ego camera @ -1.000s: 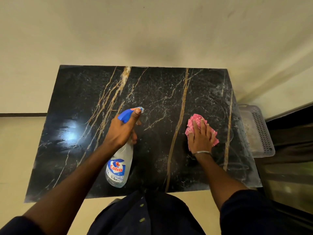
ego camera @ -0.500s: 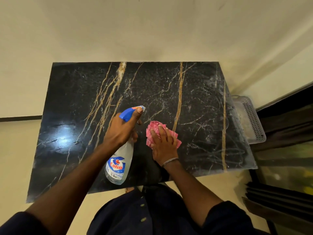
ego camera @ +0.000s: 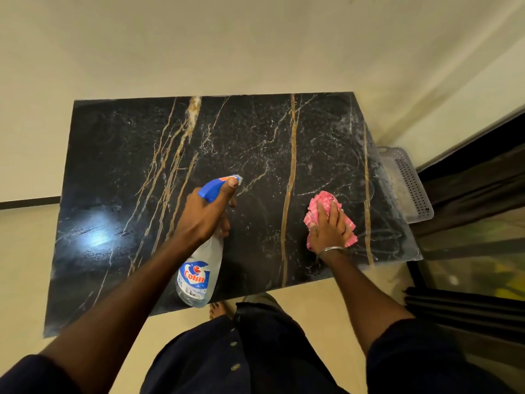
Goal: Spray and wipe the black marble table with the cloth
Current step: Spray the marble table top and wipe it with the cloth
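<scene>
The black marble table (ego camera: pixel 119 155) with gold and white veins fills the middle of the head view. My left hand (ego camera: pixel 204 216) grips a clear spray bottle (ego camera: pixel 199 275) with a blue trigger head, held above the table's centre, a finger on top of the nozzle. My right hand (ego camera: pixel 331 227) lies flat on a crumpled pink cloth (ego camera: pixel 322 201), pressing it onto the right part of the table. Wet smear marks show on the marble around the cloth.
A pale perforated plastic basket (ego camera: pixel 409 183) sits past the table's right edge. A dark-framed glass door (ego camera: pixel 477 237) runs along the right. A cream wall stands behind the table, cream floor in front, with my foot (ego camera: pixel 218 309) by the near edge.
My right hand has slid the pink cloth from the table's centre back to the right side. The left hand and bottle stayed near the middle.
</scene>
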`<state>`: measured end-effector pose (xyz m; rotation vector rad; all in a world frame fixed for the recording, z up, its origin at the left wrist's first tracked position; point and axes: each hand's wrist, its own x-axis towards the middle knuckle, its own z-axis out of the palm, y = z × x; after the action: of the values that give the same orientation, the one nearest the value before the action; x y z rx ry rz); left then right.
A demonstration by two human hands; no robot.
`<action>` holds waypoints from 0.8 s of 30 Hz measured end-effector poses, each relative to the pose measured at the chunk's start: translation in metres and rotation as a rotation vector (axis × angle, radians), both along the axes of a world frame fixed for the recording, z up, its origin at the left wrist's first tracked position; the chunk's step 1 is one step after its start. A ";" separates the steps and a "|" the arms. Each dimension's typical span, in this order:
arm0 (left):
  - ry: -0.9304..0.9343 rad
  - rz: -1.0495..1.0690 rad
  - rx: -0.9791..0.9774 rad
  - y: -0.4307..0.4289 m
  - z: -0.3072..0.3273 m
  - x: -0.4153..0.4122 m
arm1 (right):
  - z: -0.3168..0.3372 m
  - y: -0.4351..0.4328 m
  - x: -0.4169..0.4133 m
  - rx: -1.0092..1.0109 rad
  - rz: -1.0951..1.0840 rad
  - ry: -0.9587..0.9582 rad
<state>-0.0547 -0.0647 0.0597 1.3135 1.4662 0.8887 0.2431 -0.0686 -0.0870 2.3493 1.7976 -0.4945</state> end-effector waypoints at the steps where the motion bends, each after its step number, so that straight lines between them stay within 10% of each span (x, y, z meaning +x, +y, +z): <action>1: -0.006 0.005 -0.005 -0.001 0.000 0.001 | 0.001 -0.005 -0.013 0.012 0.016 0.018; 13: 0.012 -0.011 -0.003 -0.009 0.002 0.007 | -0.002 -0.064 -0.076 0.115 0.508 -0.006; 24: 0.032 -0.042 -0.011 -0.015 0.002 0.014 | -0.002 -0.073 -0.006 0.153 -0.006 -0.101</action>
<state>-0.0405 -0.0798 0.0613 1.3510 1.4612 0.8345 0.2366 -0.1418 -0.0888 2.4308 1.8430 -0.2417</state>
